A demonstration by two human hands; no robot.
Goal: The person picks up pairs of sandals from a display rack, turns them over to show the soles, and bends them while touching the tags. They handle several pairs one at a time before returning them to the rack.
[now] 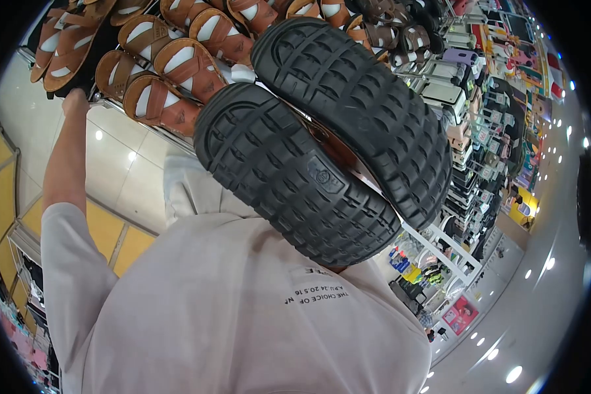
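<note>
A pair of sandals (322,177) fills the middle of the head view. Their black, chunky-treaded soles face the camera, tilted in front of my chest. Between the soles a bit of brown strap shows. My right hand is hidden behind this pair; only a sliver of skin appears at the lower edge of the nearer sole. At the upper left my left hand (76,100) is closed at the black sole end of a brown strap sandal (75,49), its fingers mostly covered. Beside that hand, rows of brown sandals (189,69) with white stuffing sit on a rack.
Along the rack's edge runs a metal rail (148,125), above the pale tiled floor (121,161). Shelves of suitcases and bags (466,118) stretch off to the right. Yellow panels (105,230) in a metal frame stand at the left behind my arm.
</note>
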